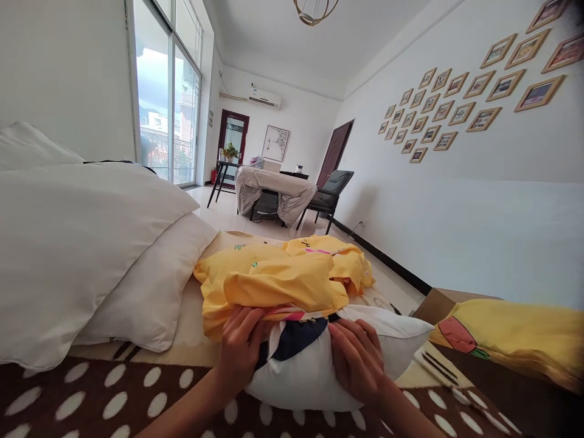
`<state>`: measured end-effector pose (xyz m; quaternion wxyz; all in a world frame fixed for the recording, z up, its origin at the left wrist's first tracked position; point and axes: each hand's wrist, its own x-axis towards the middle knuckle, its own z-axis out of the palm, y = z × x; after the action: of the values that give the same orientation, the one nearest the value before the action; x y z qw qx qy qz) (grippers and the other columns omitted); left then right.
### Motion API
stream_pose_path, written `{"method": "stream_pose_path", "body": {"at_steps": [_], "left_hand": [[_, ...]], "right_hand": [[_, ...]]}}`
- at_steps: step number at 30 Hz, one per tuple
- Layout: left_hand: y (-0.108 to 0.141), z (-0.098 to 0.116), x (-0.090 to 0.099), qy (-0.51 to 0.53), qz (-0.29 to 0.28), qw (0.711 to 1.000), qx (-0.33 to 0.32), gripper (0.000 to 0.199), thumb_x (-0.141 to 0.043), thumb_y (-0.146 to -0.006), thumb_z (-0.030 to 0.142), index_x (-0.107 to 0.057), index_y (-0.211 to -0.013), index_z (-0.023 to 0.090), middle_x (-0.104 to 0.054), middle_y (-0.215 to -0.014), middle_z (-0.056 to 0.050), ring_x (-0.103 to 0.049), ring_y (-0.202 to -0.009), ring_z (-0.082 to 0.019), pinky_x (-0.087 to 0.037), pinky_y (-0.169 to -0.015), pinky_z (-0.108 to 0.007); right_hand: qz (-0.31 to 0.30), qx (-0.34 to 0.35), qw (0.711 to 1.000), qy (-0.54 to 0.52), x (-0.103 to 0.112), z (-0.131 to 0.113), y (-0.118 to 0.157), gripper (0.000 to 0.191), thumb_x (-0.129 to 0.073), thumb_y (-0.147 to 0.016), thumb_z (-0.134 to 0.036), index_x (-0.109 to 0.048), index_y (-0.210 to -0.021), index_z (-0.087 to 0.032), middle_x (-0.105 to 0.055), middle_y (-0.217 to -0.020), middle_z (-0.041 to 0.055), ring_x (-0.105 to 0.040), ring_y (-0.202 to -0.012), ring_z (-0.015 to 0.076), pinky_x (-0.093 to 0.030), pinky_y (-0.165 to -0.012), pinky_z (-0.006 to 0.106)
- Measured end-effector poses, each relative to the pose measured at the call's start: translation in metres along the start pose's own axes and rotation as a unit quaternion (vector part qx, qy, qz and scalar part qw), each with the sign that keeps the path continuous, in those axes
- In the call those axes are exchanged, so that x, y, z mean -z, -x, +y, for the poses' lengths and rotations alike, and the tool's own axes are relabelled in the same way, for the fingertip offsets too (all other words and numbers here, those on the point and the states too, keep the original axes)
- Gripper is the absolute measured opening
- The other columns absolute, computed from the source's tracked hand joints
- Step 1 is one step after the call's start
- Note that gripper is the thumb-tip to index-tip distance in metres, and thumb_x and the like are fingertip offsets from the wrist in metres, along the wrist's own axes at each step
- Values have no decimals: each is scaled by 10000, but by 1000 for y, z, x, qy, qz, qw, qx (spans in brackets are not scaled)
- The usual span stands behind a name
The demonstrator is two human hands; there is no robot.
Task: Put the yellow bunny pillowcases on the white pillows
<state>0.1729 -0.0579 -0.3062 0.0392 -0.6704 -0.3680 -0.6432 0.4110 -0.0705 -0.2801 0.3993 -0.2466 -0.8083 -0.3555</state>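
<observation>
A white pillow (pixel 305 380) with a dark navy patch (pixel 298 337) lies in front of me, its far edge against a yellow pillowcase (pixel 278 283). My left hand (pixel 241 347) is closed at the pillowcase's near edge, where a pink-and-white strip shows, and it also touches the pillow's left side. With curled fingers, my right hand (pixel 358 353) grips the top of the white pillow beside the navy patch; its fingertips are partly hidden. Another rumpled yellow cloth (pixel 351 261) with a printed pattern lies just beyond.
Large white pillows (pixel 82 225) are stacked at the left. At the right, a yellow pillow (pixel 524 334) with a carrot print rests on a cardboard box (pixel 438 301). Below me is a brown rug (pixel 150 398) with white spots. A covered table (pixel 274 182) and a chair (pixel 333 191) stand farther back.
</observation>
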Motion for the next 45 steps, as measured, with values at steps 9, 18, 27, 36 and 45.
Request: {"method": "stream_pose_path", "body": {"at_steps": [9, 18, 27, 36, 45], "left_hand": [[-1, -5, 1, 42, 21, 999, 0, 113, -522, -879, 126, -622, -874, 179, -645, -728, -10, -598, -665, -123, -484, -628, -209], [2, -4, -1, 20, 27, 995, -91, 212, -494, -844, 15, -585, -932, 184, -612, -736, -22, -557, -690, -138, -474, -649, -250], [6, -3, -2, -95, -88, 965, -228, 263, -494, -814, 10, -557, -1050, 109, -636, -791, -86, -554, -716, -186, -480, -673, -330], [-7, -14, 4, -127, -70, 973, -181, 284, -513, -860, 85, -537, -1137, 145, -660, -927, -97, -615, -855, -204, -526, -774, -336], [-15, -10, -18, -106, -58, 983, -140, 283, -477, -896, 102, -506, -1173, 150, -632, -1020, -95, -578, -969, -210, -510, -862, -334]], "right_hand": [[-165, -3, 978, 130, -3, -54, -15, 808, -536, -714, -729, -488, -1325, -201, -521, -1230, 244, -415, -1224, 453, -397, -903, 596], [-333, -121, 921, 162, -30, -45, -60, 522, -467, -871, -514, -603, -1128, -80, -594, -1118, 318, -569, -1038, 407, -384, -883, 552], [-351, -183, 902, 173, -28, -24, -57, 444, -369, -919, -447, -651, -884, -106, -626, -1019, 256, -554, -1025, 352, -379, -908, 477], [-280, -246, 907, 197, -9, 28, -37, 503, -316, -942, -508, -633, -908, -119, -637, -875, 146, -600, -823, 257, -419, -699, 332], [-193, -217, 940, 182, -16, 24, -29, 508, -346, -923, -556, -620, -856, -135, -630, -834, 131, -586, -809, 251, -414, -680, 317]]}}
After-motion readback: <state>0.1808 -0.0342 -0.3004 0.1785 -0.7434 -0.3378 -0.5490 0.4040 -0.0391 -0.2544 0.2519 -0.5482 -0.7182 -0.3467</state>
